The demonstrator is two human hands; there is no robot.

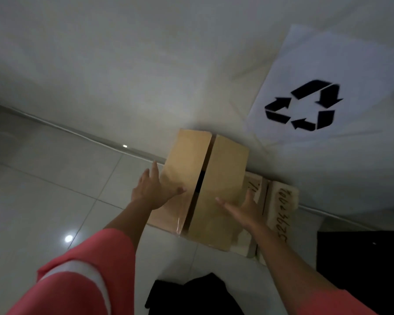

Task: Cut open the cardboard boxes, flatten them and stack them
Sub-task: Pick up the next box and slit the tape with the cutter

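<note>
Left hand (154, 189) flat against the left side of the cardboard box (223, 173), fingers straight, thumb on the top flap, gripping nothing. Box sits against the wall, top flaps slightly parted. Right hand (245, 208) flat on the box's right side, fingers straight. Flattened cardboard (281, 205) lies right of the box, partly under it. Recycling sign (305, 87) is above-right of the box.

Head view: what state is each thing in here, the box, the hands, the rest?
Brown box: unflattened, top flaps slightly apart, dark gap between.
Left hand: open, pressing the box's left side.
Right hand: open, against the box's right side.
Pale cardboard: flat on the floor, right of the box.
Recycling sign: on the wall.
</note>
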